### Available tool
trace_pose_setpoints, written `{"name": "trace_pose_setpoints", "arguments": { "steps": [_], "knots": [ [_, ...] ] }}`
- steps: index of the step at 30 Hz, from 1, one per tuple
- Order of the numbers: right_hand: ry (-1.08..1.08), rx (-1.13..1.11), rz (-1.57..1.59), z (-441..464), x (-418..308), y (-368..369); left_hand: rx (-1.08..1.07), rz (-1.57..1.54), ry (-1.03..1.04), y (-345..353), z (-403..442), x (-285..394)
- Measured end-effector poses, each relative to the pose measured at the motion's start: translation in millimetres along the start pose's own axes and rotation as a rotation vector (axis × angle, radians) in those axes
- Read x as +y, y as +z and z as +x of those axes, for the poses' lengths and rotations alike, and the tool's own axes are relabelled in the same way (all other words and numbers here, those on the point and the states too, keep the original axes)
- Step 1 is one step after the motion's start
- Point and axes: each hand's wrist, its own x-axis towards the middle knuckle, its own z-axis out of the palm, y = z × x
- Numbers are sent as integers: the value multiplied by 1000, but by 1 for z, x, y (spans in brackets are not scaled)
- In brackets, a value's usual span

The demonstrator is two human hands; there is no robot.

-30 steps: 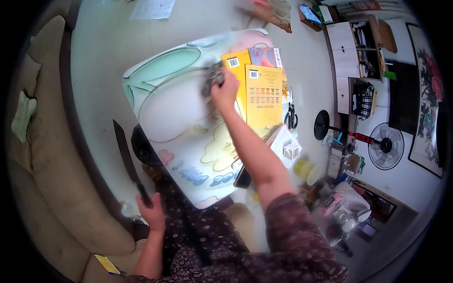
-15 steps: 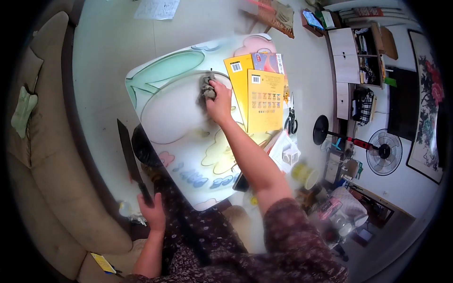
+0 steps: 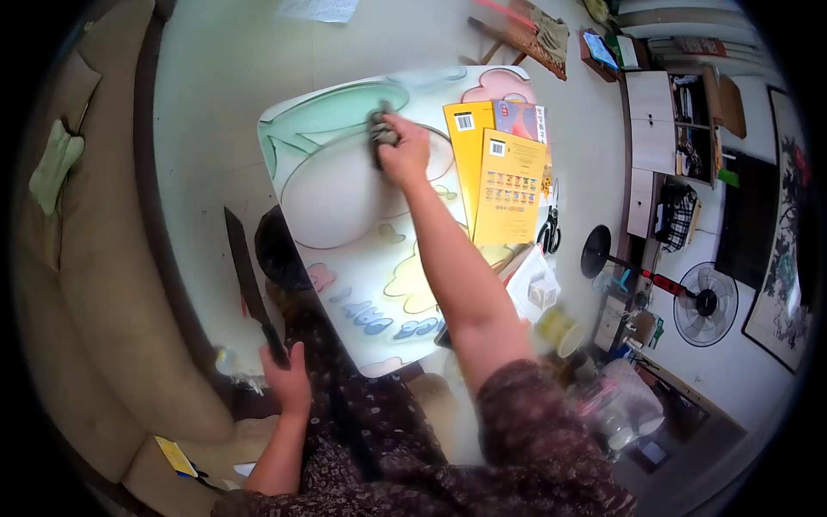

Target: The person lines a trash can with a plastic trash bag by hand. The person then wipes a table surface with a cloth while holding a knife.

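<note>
My right hand (image 3: 403, 155) is closed around a crumpled grey cloth (image 3: 380, 129), which it presses on the tabletop near the far edge. The small table (image 3: 345, 207) has a pale printed top with a green shape, a white oval and coloured clouds. Off the table's left side, my left hand (image 3: 287, 376) grips the black handle of a long knife (image 3: 245, 263). Its dark blade points forward and away from me, over the floor. Part of the cloth is hidden under my right fingers.
Yellow booklets (image 3: 508, 194) lie on the table's right side, beside black-handled scissors (image 3: 549, 231) and a small white box (image 3: 543, 295). A black bag-like thing (image 3: 277, 250) is by the left edge. A sofa (image 3: 129, 302) runs along the left; a fan (image 3: 706, 302) stands right.
My right hand has slid the cloth forward and left across the tabletop, to the green shape's edge. The left hand still holds the knife. The whole view has shifted slightly.
</note>
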Motion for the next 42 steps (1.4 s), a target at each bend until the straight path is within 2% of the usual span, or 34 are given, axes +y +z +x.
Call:
{"name": "trace_pose_setpoints", "arguments": {
  "steps": [3,5,13,17,19,21,23,25,27,29,31,32,33,35,42],
  "knots": [
    [-209,-95,62,-31,-22,33,18,8,2,0,3,6],
    [-306,-129,128,-60,-38,46,51,-92,-1,-3,4,12],
    [-387,-376,193,-146,-88,23,73,8,33,-29,12,0],
    [-462,-428,276,-147,-69,26,102,-4,53,-35,14,-5],
    [-419,-230,280,-117,-52,28,102,17,53,-35,13,-10],
    [-332,9,112,-70,-55,13,129,-65,44,-34,10,-9],
    [-80,274,41,-21,-63,15,125,-56,23,-34,8,-9],
    [130,99,3,5,-45,18,124,-46,8,-34,7,-9],
    [173,37,-101,13,-45,34,97,-5,-46,-39,4,-9],
    [215,-23,-205,9,-50,48,111,44,-15,-43,5,-16],
    [-37,-147,-168,1,-57,65,111,-3,-46,-41,5,-13],
    [-171,-99,-86,-3,-60,75,100,-14,-63,-42,5,-9],
    [-170,-105,-77,-9,-61,81,109,-8,-67,-43,6,-11],
    [-323,-224,41,-24,-72,81,87,-4,-53,-43,8,-14],
    [-446,-383,138,-97,-80,59,70,-79,-24,-45,2,-3]
  ]
}}
